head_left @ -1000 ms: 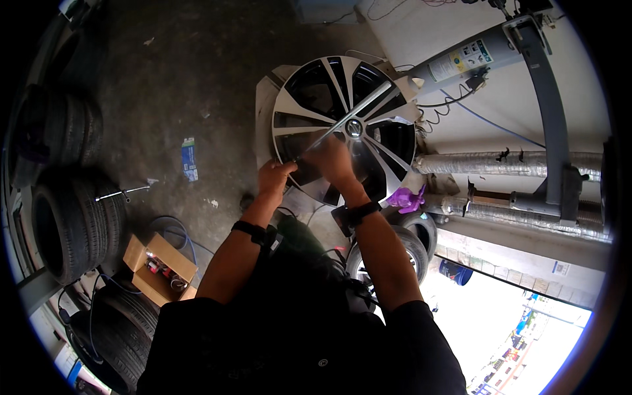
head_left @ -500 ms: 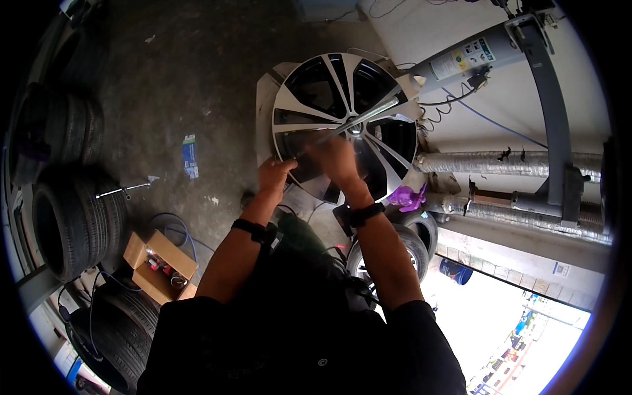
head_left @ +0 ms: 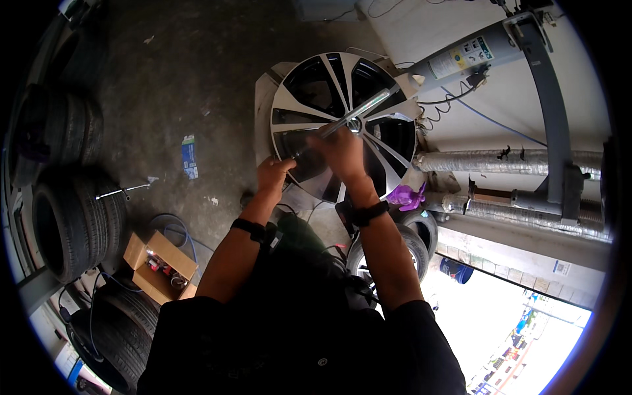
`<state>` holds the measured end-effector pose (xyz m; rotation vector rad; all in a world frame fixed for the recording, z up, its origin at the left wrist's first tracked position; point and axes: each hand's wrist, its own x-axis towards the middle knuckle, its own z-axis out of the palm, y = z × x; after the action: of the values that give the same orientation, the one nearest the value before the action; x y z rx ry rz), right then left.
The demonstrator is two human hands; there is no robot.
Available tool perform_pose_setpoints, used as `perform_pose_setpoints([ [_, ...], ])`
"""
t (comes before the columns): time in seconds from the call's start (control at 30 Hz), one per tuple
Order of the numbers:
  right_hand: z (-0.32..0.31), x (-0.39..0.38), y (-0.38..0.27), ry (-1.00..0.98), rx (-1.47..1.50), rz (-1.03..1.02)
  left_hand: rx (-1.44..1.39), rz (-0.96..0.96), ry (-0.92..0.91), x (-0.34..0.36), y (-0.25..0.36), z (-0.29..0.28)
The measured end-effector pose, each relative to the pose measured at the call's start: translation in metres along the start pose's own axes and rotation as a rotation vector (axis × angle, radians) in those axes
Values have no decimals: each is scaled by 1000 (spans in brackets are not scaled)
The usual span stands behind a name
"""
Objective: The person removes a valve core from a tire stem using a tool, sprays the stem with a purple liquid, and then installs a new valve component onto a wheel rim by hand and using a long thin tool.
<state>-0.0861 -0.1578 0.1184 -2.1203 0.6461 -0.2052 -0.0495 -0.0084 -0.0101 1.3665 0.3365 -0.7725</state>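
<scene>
A two-tone alloy wheel rim (head_left: 304, 97), silver and black with split spokes, lies face up on a grey machine bed (head_left: 266, 99). My right hand (head_left: 342, 153), smeared by motion, is over the rim's near spokes, closed around the near end of a shiny metal bar (head_left: 362, 110). The bar slants across the hub toward the far right edge. My left hand (head_left: 273, 175) is closed at the rim's near left edge, thumb side toward the centre; its curled fingers are partly hidden. Dark straps go round both wrists.
A grey machine arm (head_left: 424, 72) stands right of the rim, beside foil-wrapped pipes (head_left: 513, 162). A purple bag-like thing (head_left: 407, 197) and a mounted wheel (head_left: 409, 253) sit near right. Stacked tyres (head_left: 79, 220), a cross-handled wrench (head_left: 125, 191) and an open cardboard box (head_left: 155, 286) are left.
The metal bar has shifted slightly and appears thicker, its far end a little higher and further left. My right hand has moved slightly with it; my left hand stays at the rim's edge.
</scene>
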Motion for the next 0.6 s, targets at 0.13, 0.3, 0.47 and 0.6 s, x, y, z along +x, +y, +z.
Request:
perform_pose_setpoints([
  [0.13,-2,6,-11,54,416,-63,27,-8,5,2,0,0],
  [0.3,-9,9,-13,142,205,-44,3,-13,7,0,-1,1],
  [0.47,-25,14,-23,50,262,-19,38,-28,3,0,2,1],
  [0.6,-32,14,-17,34,204,-18,30,-24,21,4,-3,1],
])
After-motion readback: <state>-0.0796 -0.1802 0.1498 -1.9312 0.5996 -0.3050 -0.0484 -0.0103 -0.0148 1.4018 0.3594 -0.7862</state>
